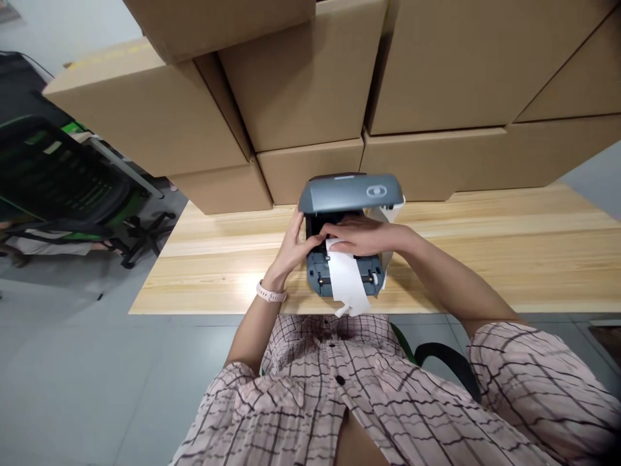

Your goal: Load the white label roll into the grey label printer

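A small grey label printer [317, 275] stands on the wooden table [485, 259] with its lid [350, 191] raised. A white strip of label paper [347, 279] runs out of it and hangs over the table's front edge. My left hand [294, 246] rests on the printer's left side, fingers reaching into the open bay. My right hand [361, 234] lies over the bay with fingers pressed on the top end of the paper. What lies under the fingers is hidden.
Large cardboard boxes [310, 84] are stacked along the back of the table, right behind the printer. A black and green office chair [63, 181] stands on the grey floor at the left. A pink watch [270, 294] is on my left wrist.
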The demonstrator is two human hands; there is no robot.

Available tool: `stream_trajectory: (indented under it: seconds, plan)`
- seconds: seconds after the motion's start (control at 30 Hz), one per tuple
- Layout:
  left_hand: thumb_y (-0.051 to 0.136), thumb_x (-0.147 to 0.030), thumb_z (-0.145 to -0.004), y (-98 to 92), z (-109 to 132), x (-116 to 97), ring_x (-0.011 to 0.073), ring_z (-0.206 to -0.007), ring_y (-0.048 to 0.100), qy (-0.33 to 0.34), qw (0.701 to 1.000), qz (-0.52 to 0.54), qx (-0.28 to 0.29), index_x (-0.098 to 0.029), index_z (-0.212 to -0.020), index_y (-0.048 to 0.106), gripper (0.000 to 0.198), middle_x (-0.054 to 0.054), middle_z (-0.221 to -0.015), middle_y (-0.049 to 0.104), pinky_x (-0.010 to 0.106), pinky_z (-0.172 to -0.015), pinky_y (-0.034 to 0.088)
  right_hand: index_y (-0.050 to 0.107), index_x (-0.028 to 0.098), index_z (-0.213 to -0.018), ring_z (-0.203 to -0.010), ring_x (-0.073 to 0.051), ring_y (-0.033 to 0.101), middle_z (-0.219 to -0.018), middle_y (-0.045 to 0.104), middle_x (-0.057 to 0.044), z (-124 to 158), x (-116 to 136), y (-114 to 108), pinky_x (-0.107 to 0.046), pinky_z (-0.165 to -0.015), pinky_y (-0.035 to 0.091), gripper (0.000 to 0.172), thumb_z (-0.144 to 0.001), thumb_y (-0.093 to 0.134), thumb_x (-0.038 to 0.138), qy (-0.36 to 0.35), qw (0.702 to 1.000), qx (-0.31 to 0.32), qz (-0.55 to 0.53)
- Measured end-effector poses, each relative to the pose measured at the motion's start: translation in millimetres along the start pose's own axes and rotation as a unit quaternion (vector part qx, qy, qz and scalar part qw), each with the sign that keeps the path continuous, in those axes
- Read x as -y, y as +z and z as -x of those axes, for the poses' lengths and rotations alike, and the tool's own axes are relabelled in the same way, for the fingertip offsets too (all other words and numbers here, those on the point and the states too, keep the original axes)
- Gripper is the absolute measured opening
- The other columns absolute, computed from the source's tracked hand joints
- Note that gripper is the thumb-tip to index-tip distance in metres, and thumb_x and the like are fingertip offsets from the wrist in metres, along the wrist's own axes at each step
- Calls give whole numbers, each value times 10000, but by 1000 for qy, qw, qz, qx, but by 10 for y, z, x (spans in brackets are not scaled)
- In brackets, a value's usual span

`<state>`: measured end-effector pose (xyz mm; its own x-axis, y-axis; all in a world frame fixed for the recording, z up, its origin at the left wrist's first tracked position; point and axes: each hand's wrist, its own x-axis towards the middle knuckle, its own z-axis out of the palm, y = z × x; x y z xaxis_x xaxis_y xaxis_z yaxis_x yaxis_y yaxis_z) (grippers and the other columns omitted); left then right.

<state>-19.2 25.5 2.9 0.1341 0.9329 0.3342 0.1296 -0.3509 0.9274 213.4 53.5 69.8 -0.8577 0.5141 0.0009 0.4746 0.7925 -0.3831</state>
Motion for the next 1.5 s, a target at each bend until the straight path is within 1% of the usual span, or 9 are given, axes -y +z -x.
stream_trajectory:
  seconds: [0.17, 0.4, 0.67, 0.8, 0.93, 1.1, 1.3, 1.4, 1.5]
  plan:
    - [753, -360, -849, -157, -273, -90, 340, -1701, 280, -10, 999, -11, 35, -278, -1441, 686, 602, 89, -1705, 528, 532, -1396, 171, 649, 261, -1293, -1030, -316, 712, -1112, 789, -109, 6, 1, 3, -487, -929, 546, 325, -1057, 458, 376, -10, 1000, 11, 22]
    - [764, -329, -836, -160, -496, 59, 318, -1720, 222, -41, 998, 9, 46, -331, -1557, 581, 745, 28, -1807, 375, 486, -1403, 145, 612, 195, -1311, -959, -304, 705, -1040, 785, -123, -7, -14, 19, -552, -1039, 470, 357, -1079, 380, 335, -38, 999, 33, -6]
    - [770, -309, -812, -144, -559, 109, 346, -1725, 193, -58, 997, 27, 51, -331, -1620, 518, 847, 23, -1830, 322, 509, -1406, 129, 650, 212, -1301, -1012, -308, 689, -1121, 783, -128, -4, 4, 7, -534, -1027, 480, 343, -1069, 434, 343, -27, 999, 21, -14]
    - [778, -336, -814, -176, -469, 87, 365, -1725, 190, -75, 994, 41, 69, -365, -1672, 426, 927, 19, -1848, 275, 556, -1391, 172, 654, 228, -1335, -1093, -302, 684, -1248, 759, -120, 114, 40, -144, -462, -962, 519, 380, -1042, 548, 445, -21, 993, -6, -120]
    - [803, -443, -847, -161, -249, 8, 407, -1711, 223, -101, 993, 17, 67, -361, -1700, 367, 961, 52, -1848, 272, 606, -1366, 243, 673, 248, -1323, -1101, -250, 693, -1237, 738, -89, 464, 73, -350, -379, -919, 564, 442, -988, 697, 536, -26, 961, -106, -255]
    - [794, -585, -898, 20, -15, -86, 409, -1689, 282, -77, 994, -58, 42, -280, -1697, 378, 951, 130, -1813, 338, 619, -1377, 240, 734, 349, -1230, -983, -213, 740, -1138, 774, -40, 1168, -19, -370, -398, -907, 604, 390, -875, 872, 432, 17, 909, -219, -355]
    - [864, -551, -818, 140, 11, -34, 405, -1733, 125, -51, 991, -111, 57, -279, -1705, 335, 1068, 138, -1839, 258, 644, -1398, 138, 744, 379, -1241, -1082, -287, 772, -1182, 795, -96, 1836, -420, -109, -475, -923, 621, 465, -812, 913, 444, 188, 863, -306, -356]
    - [847, -521, -814, 136, 20, -13, 406, -1738, 88, -68, 990, -112, 54, -242, -1713, 315, 1082, 159, -1851, 204, 615, -1409, 113, 720, 348, -1254, -1138, -321, 766, -1215, 807, -128, 1883, -632, 102, -499, -982, 619, 608, -720, 967, 505, 275, 823, -325, -375]
    - [825, -441, -814, 114, 29, -25, 408, -1711, 220, -67, 991, -102, 53, -197, -1716, 315, 1064, 185, -1819, 292, 594, -1411, 144, 687, 329, -1258, -1239, -339, 740, -1301, 791, -140, 1833, -748, 314, -516, -1071, 599, 679, -685, 986, 536, 319, 792, -308, -420]
